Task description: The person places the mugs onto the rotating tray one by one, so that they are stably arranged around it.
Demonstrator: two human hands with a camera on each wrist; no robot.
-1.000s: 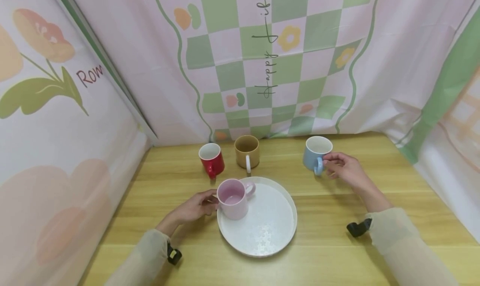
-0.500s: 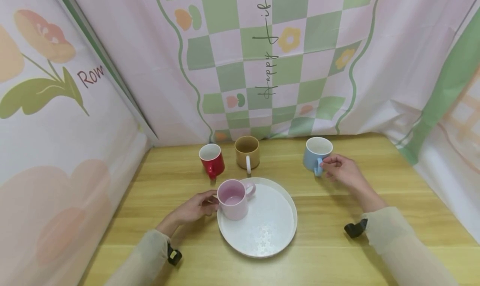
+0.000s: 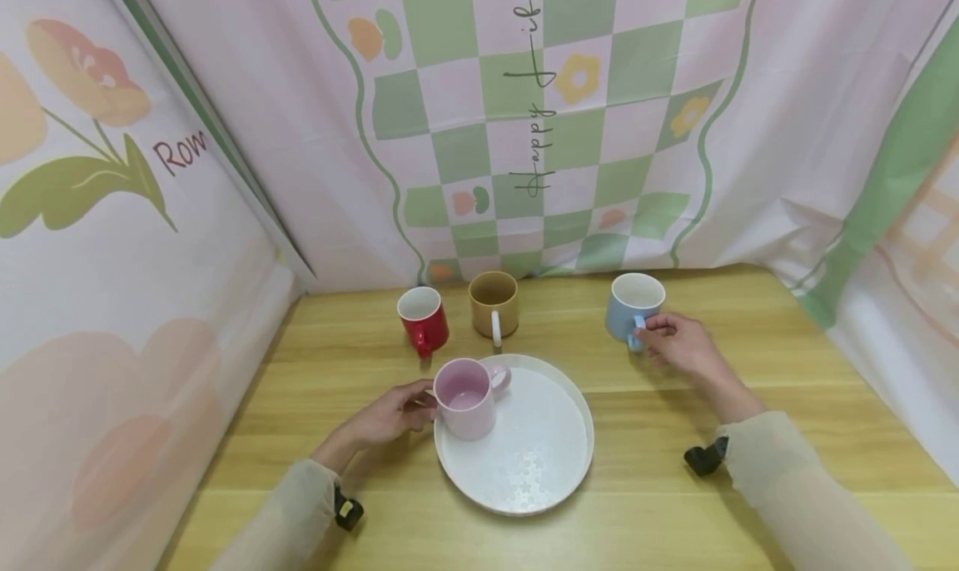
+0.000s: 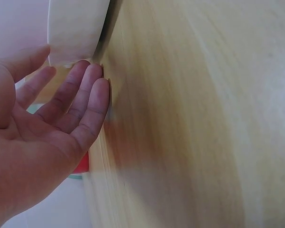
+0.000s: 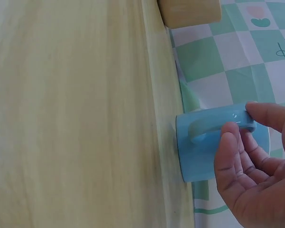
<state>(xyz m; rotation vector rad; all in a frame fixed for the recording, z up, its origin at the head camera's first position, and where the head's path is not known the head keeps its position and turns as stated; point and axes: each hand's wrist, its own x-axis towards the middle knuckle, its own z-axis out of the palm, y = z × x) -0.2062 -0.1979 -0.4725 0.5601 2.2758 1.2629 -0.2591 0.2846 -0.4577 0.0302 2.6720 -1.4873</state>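
A pink mug point(image 3: 466, 404) stands upright on the left part of a round white tray point(image 3: 535, 454), its handle toward the back right. My left hand point(image 3: 390, 413) is beside that mug, fingers loosely bent and thumb tip right at its side. In the left wrist view the left hand point(image 4: 57, 104) has its palm showing, with nothing in it, close to the tray's rim point(image 4: 78, 33). At the back right stands a light blue mug point(image 3: 626, 317), white inside. My right hand point(image 3: 685, 346) pinches its handle point(image 5: 213, 124) between thumb and fingers, as the right wrist view shows.
A red mug point(image 3: 423, 320) and a tan mug with a white handle point(image 3: 494, 305) stand behind the tray on the wooden table point(image 3: 629, 488). A printed curtain point(image 3: 554, 138) hangs along the table's back edge, and another point(image 3: 135, 305) on the left.
My right hand has shifted slightly left and closed in on the blue mug's handle, now pinching it. The left hand, pink mug and tray have stayed put.
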